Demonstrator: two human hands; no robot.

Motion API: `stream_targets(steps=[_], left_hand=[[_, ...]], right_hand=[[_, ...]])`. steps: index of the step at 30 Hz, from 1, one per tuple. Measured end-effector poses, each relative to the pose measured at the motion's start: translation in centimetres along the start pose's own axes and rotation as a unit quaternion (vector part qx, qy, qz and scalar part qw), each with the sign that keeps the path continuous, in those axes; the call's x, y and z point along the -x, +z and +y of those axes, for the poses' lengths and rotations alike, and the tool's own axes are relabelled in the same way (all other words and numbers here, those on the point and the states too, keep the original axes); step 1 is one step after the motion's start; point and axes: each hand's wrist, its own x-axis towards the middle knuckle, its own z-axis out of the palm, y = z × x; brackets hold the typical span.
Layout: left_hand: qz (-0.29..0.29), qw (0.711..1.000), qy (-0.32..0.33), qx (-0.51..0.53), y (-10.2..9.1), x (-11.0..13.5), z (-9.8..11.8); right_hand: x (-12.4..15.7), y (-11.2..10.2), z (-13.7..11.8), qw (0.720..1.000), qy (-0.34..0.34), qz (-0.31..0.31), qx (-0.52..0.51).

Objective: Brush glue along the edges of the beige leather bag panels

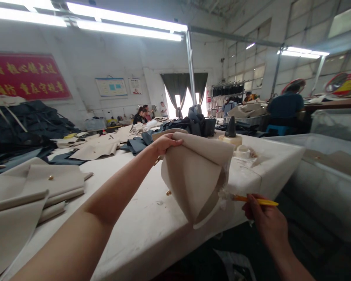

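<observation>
You've got a folded beige bag panel [193, 183], maybe faux leather, lifted over the edge of the white worktable [152, 230], your left hand [163, 143] clamped on its top fold. Your right hand [266, 218] pinches a yellow pen [256, 200], tip in white fluff at the panel's edge. Stacked beige flaps [41, 183] lie leftward.

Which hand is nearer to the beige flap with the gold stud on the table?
Left. The left hand grips a folded beige piece, right of the flap; the right hand, with a yellow pen, sits farther right.
</observation>
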Motion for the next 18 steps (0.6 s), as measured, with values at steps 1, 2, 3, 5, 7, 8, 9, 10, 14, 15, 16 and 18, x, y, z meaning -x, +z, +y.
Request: stream_targets(steps=[1,2,3,5,7,8,9,10,14,15,16,18], left_hand=[[0.021,1.0,0.011,0.018,-0.7,0.2,-0.4],[0.038,0.998,0.024,0.034,-1.3,0.4,-1.0],[0.05,0.997,0.037,0.048,-1.6,0.6,-1.6],[0.065,0.993,0.061,0.072,-1.8,0.9,-2.8],[0.075,0.99,0.075,0.095,-1.7,1.0,-4.1],[0.079,0.988,0.078,0.107,-1.6,1.0,-4.8],[0.083,0.987,0.078,0.117,-1.5,1.0,-5.4],[0.084,0.986,0.077,0.126,-1.5,1.0,-6.1],[0.069,0.984,0.07,0.15,-1.5,0.8,-8.3],[0.068,0.982,0.072,0.16,-1.5,0.7,-8.6],[0.07,0.98,0.075,0.169,-1.5,0.6,-8.8],[0.076,0.977,0.08,0.183,-1.5,0.3,-8.9]], right_hand=[[-0.1,0.2,0.3,1.0,-0.004,-0.002,-0.006],[-0.3,0.4,0.5,1.0,-0.007,0.0,-0.014],[-0.5,0.6,0.7,1.0,-0.009,0.003,-0.022],[-1.0,1.0,0.8,0.999,-0.014,0.005,-0.034],[-1.6,1.0,0.6,0.999,-0.028,-0.008,-0.033],[-1.9,0.7,0.3,0.999,-0.034,-0.015,-0.029],[-2.3,0.3,0.1,0.999,-0.037,-0.018,-0.028],[-2.7,-0.4,-0.1,0.999,-0.033,-0.011,-0.032],[-5.8,-3.8,-0.1,0.994,0.021,0.063,-0.086],[-7.0,-4.7,0.0,0.99,0.035,0.087,-0.104],[-8.4,-5.4,0.1,0.985,0.047,0.11,-0.122],[-11.5,-6.5,0.2,0.974,0.062,0.156,-0.151]])
